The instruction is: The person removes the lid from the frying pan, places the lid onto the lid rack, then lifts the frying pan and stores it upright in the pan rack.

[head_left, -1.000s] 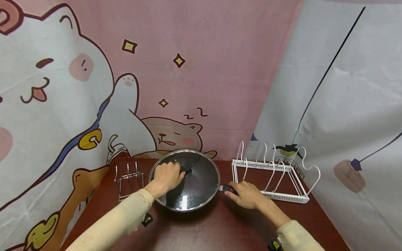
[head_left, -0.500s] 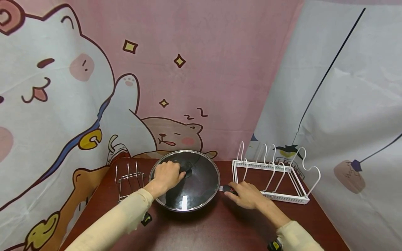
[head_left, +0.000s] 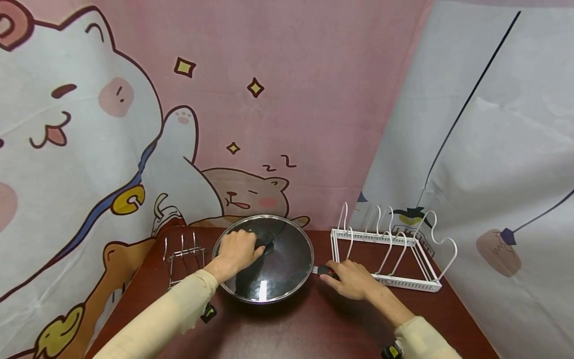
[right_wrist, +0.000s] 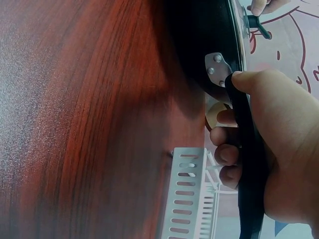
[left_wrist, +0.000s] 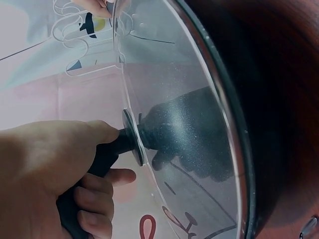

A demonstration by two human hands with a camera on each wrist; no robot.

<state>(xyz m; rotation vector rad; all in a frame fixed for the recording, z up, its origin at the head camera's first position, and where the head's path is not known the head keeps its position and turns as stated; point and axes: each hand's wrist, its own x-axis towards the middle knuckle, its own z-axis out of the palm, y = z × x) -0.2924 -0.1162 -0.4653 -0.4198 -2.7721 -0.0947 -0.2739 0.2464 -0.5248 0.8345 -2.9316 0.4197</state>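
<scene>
A dark pan (right_wrist: 199,40) with a clear glass lid (head_left: 278,269) on it stands at the middle of the table. My left hand (head_left: 237,253) grips the black lid knob (left_wrist: 107,154), its fingers curled round it in the left wrist view. To the right, my right hand (head_left: 354,280) holds the black pan handle (right_wrist: 249,164), thumb along the top and fingers wrapped beneath. A riveted metal bracket (right_wrist: 217,69) joins handle and pan. The lid's steel rim sits on the pan's edge.
A white rack (head_left: 403,282) with tall looped dividers stands right of the pan, just beyond my right hand. On the left is a smaller metal wire rack (head_left: 184,253). Both stand on the reddish-brown wooden table (head_left: 287,329), with a printed cloth (head_left: 314,124) hanging behind.
</scene>
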